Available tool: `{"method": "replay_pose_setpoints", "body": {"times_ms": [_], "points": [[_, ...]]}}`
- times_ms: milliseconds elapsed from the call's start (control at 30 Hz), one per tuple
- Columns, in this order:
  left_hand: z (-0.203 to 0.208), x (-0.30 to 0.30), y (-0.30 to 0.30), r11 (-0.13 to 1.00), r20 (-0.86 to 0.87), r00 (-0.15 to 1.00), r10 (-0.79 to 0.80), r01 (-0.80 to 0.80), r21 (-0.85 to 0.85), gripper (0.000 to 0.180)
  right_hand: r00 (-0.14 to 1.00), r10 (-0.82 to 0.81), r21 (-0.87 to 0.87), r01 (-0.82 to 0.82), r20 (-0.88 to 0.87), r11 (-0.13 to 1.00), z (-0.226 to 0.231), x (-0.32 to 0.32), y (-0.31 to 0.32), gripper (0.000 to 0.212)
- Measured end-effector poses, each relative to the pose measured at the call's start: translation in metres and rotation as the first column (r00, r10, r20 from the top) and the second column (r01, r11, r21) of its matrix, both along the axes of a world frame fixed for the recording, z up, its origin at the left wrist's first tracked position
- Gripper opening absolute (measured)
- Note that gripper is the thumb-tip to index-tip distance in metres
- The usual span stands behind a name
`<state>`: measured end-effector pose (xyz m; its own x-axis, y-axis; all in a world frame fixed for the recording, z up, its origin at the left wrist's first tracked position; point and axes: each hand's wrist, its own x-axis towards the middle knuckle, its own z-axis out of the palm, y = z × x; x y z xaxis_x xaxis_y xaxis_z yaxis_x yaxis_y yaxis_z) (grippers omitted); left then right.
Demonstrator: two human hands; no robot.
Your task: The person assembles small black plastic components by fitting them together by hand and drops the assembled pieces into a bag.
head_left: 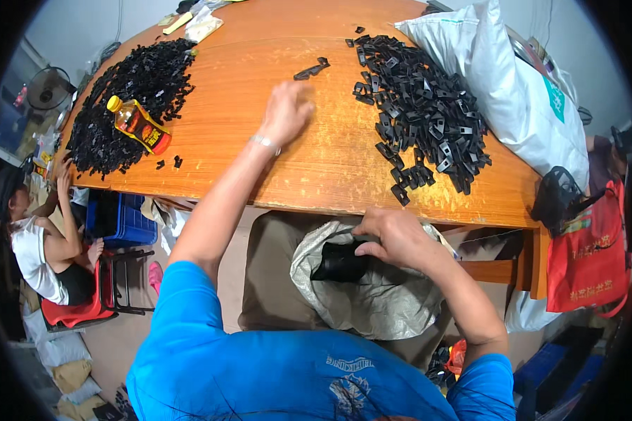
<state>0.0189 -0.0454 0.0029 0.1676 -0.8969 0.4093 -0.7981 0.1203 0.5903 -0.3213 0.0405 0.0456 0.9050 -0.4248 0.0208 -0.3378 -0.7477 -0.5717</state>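
Observation:
My left hand [286,114] is stretched over the table, back upward, just short of a small group of black plastic pieces [312,69]. Its fingertips are blurred, so a grip cannot be made out. Lower down, my right hand [404,238] hovers at the mouth of a pale woven sack [393,302] on my lap. Thumb and forefinger are apart there, with nothing visible between them. Dark contents [340,262] show inside the sack. To the right on the table lies a heap of black plastic clip-like parts [428,112].
A heap of small black pieces [95,133] covers the table's left side, with a yellow-capped bottle [139,125] on it. A white sack [519,98] leans at the right; a red bag [588,259] hangs by the corner. Another person [45,245] sits at left near a blue crate [130,223].

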Motion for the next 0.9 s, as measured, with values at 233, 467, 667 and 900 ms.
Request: {"method": "replay_pose_setpoints", "body": {"times_ms": [233,467,667,900], "points": [[-0.003,0.015,-0.084,0.961,0.261,0.946,0.193,-0.236,0.145,0.043,0.957,-0.206,-0.147,0.238,0.204,0.960,-0.005,0.034,-0.068,0.014],[0.013,-0.001,-0.071,0.948,0.240,0.960,0.140,-0.200,0.246,0.030,0.875,-0.398,-0.477,0.484,0.277,0.733,-0.025,0.101,-0.191,0.010],[0.007,-0.028,-0.021,0.985,-0.606,0.795,-0.018,0.118,0.126,0.046,0.916,-0.401,-0.608,0.326,0.014,0.724,-0.041,0.122,-0.217,0.014],[-0.002,-0.085,0.055,0.942,-0.796,0.581,-0.173,0.334,0.039,0.025,0.929,-0.200,-0.570,0.350,0.310,0.743,-0.001,0.067,-0.156,0.018]]}}
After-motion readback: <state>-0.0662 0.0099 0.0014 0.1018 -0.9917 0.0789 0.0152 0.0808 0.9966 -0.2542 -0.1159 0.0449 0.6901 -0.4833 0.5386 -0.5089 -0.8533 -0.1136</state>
